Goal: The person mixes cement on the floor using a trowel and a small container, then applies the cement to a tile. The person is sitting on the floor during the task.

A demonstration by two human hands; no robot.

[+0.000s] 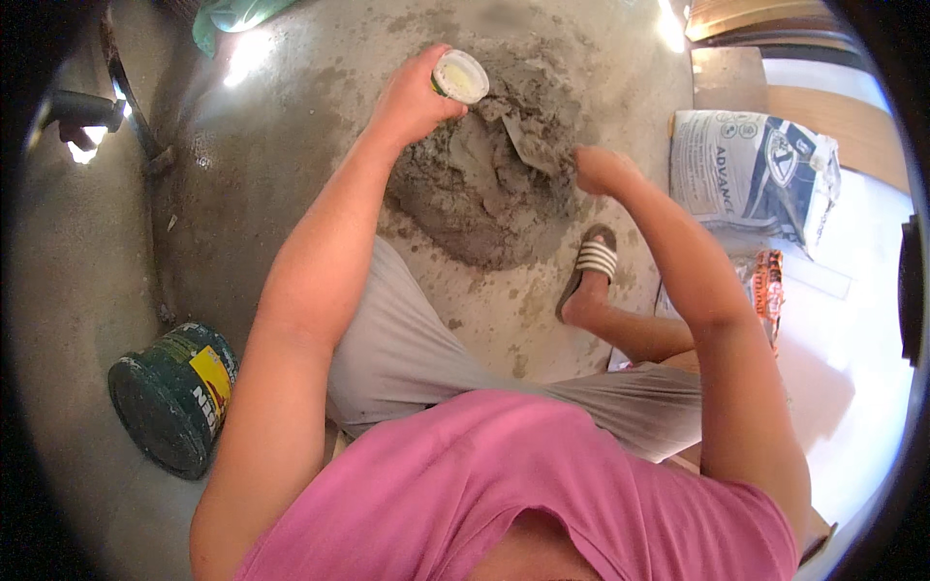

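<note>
A heap of wet grey mortar [475, 228] is spread on the concrete floor in front of me. My left hand [412, 97] is closed around a small white plastic tub [461, 77] above the heap's upper left side; its round mouth shows, with a pale yellowish inside. At the heap's right edge my right hand [603, 171] is closed in a fist on a trowel, whose handle is mostly hidden in the fingers. The trowel's grey blade [524, 145] is pushed into the mortar, pointing left and smeared with it.
My sandalled foot [593, 266] stands just right of the heap. A white and blue paper sack [751, 174] lies farther right, with an orange-printed bag [767, 290] nearer me. A dark green bucket [165, 397] lies at the left. Green plastic [232, 15] shows at the far edge.
</note>
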